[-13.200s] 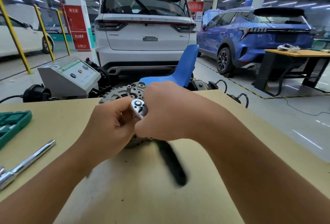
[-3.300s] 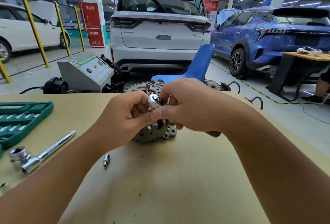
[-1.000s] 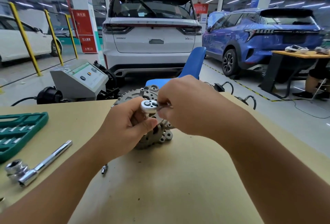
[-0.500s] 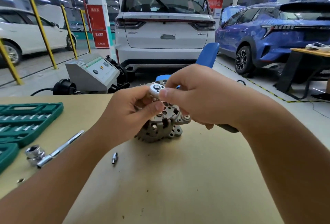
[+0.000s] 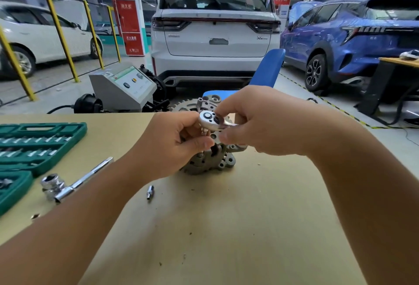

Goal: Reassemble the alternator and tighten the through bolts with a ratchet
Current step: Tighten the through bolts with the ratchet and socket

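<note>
We see the alternator standing on the tan table, near its far edge, mostly hidden behind two hands that meet just above it. The right hand has its fingers curled round the ratchet, pinching it just behind the round chrome head, which lies flat and faces up between the two hands. The left hand is curled as well, its thumb and fingertips closed under the ratchet head around a small metal piece hanging there; we cannot tell exactly what that piece is. Below the hands, the grey lugs of the alternator housing show, and its toothed rim rises behind them. On the table to the left lies an open green socket case, and just beside it a chrome extension bar with a large socket on its near end. A small loose socket lies alone on the table, near the left forearm. Beyond the table stand a grey machine, a blue chair, a white car and a blue car.
</note>
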A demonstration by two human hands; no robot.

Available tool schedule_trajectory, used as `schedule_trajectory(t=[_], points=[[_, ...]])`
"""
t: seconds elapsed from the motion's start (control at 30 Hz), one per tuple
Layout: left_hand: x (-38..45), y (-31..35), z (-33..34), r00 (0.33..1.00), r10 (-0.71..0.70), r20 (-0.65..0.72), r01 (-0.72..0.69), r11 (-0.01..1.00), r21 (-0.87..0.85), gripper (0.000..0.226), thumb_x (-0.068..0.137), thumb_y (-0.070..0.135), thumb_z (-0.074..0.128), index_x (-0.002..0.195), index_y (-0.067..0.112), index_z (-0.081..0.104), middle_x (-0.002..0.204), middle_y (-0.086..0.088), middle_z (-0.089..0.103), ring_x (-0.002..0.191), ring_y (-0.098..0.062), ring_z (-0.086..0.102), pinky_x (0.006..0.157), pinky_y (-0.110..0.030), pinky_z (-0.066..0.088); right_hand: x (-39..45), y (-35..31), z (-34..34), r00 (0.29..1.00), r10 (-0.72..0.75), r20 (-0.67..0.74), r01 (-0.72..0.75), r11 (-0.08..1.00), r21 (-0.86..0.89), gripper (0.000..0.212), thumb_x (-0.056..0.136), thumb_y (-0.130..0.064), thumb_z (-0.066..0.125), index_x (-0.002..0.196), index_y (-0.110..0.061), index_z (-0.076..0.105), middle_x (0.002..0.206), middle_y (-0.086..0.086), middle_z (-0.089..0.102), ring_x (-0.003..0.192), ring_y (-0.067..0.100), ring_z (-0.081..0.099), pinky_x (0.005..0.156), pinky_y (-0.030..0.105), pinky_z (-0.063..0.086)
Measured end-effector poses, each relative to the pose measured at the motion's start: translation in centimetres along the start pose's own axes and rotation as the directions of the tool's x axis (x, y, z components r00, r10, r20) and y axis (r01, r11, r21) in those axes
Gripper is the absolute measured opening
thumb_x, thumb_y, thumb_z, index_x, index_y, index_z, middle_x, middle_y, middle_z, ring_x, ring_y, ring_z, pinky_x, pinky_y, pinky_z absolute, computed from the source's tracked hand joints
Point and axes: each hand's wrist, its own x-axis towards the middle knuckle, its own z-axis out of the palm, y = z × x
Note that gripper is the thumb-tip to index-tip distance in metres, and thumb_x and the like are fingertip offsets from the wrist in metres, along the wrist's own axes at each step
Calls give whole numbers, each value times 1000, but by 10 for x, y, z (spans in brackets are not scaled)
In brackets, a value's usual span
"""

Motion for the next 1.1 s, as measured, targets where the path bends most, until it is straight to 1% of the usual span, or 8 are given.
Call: schedule_trajectory(t=[0.17, 0.3, 0.47, 0.57, 0.8, 0.93, 1.03, 1.1], points=[[0, 1, 0, 999, 3, -52, -5, 1000, -21, 28, 80, 28, 80, 91, 3, 76, 71, 11, 72, 68, -5, 71, 65, -12, 51, 3, -4, 10, 978, -41, -205, 7, 986, -165, 29, 90, -5, 60, 84, -33, 65, 79, -7, 57, 72, 18, 53, 69, 42, 55], [-3, -1, 0, 998, -12, -60, 7, 997, -82, 38, 79, 33, 77, 98, 1, 76, 75, 4, 72, 67, -10, 70, 63, -25, 58, 4, -8, 14, 965, -84, -246, 41, 983, -178, 34, 88, -2, 62, 99, -33, 71, 80, -11, 54, 77, 22, 56, 70, 42, 56], [-4, -1, 4, 998, 22, -52, -25, 999, -48, 29, 82, 30, 84, 96, 5, 76, 72, 8, 71, 67, -8, 69, 63, -11, 49, 9, -8, 21, 950, -140, -280, 62, 961, -269, 30, 85, 0, 61, 87, -30, 67, 79, -6, 56, 78, 24, 53, 59, 31, 42], [-3, -2, 4, 999, 15, -33, -16, 999, -36, 29, 82, 28, 80, 97, 3, 75, 74, 3, 72, 67, -12, 69, 63, -14, 51, 10, -8, 22, 950, -132, -283, 49, 958, -282, 29, 85, 1, 60, 91, -25, 71, 82, -1, 60, 75, 23, 53, 53, 28, 35], [-2, -4, -2, 998, 22, 52, -19, 998, -52, 22, 90, 25, 74, 103, 8, 76, 79, 1, 72, 71, -21, 70, 64, -36, 55, 4, -14, 13, 978, -125, -165, 61, 936, -346, 19, 91, -6, 62, 92, -22, 72, 71, -3, 56, 61, 15, 45, 51, 27, 36], [-2, -3, -1, 997, 63, 41, -61, 998, -33, 13, 90, 20, 74, 97, 10, 77, 78, 4, 73, 71, -13, 70, 65, -18, 51, -2, -18, 10, 990, -71, -123, 28, 945, -327, 5, 91, -20, 68, 86, -21, 69, 71, 0, 59, 62, 20, 54, 48, 26, 38], [-2, -1, 3, 996, 87, 24, -86, 995, -58, 6, 88, 14, 76, 94, 15, 77, 77, 9, 72, 68, -6, 67, 64, -14, 47, -3, -21, 14, 998, -5, -69, -5, 990, -138, 31, 86, -39, 75, 72, -18, 57, 60, -2, 57, 50, 17, 57, 45, 28, 45], [-2, -1, 3, 996, 86, 38, -83, 994, -67, 7, 87, 12, 77, 90, 19, 76, 75, 15, 69, 67, -3, 64, 64, -11, 44, -3, -22, 14, 998, 8, -64, -16, 992, -124, 34, 79, -40, 79, 66, -18, 56, 55, -4, 51, 48, 18, 48, 43, 25, 39]])
